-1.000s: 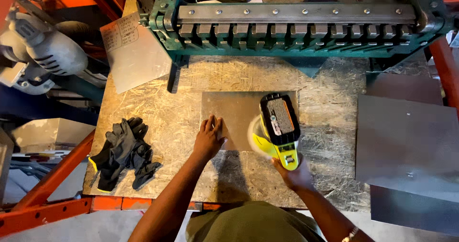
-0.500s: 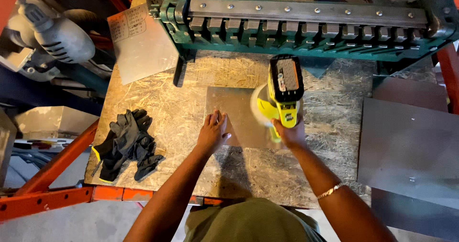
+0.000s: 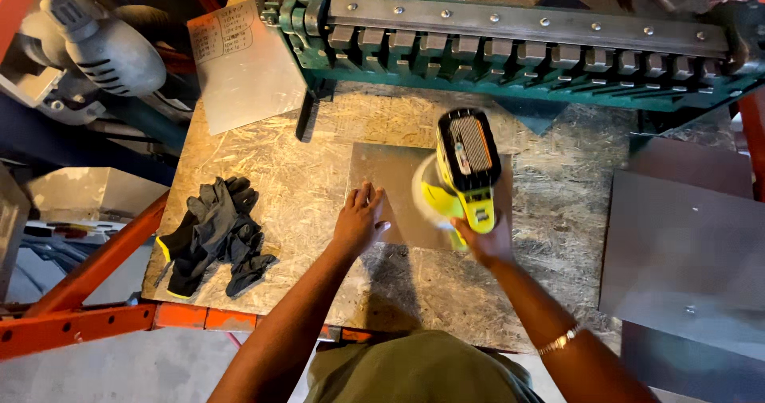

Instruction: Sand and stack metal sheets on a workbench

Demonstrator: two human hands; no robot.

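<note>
Left hand [image 3: 358, 221] flat on the near-left corner of the metal sheet [image 3: 390, 188], fingers [image 3: 368, 196] spread apart and pressing down, holding nothing. Right hand [image 3: 484, 242] wrapped around the rear grip of the yellow and black cordless sander [image 3: 462, 172], fingers clamped on the handle. Sander sits on the right half of the sheet, battery end pointing far, pad edge blurred.

Sheet is a grey rectangle lying flat mid-bench on the chipboard bench [image 3: 271, 172], just near of the green sheet-metal brake [image 3: 510, 41] that spans the far edge. Can't tell whether the pad is fully touching the sheet or slightly tilted.

Black work gloves [image 3: 215, 236] with yellow cuffs are piled at the near-left of the bench, well apart from the left hand. A second bare metal sheet [image 3: 243, 64] lies at the far-left corner, beside the brake's left end. Larger grey panels [image 3: 685, 252] are stacked right of the bench. Grey power drill [image 3: 103, 44] at far left, off the bench, above orange racking beams [image 3: 88, 315]. Thin bracelet [image 3: 559, 341] on the right wrist.
</note>
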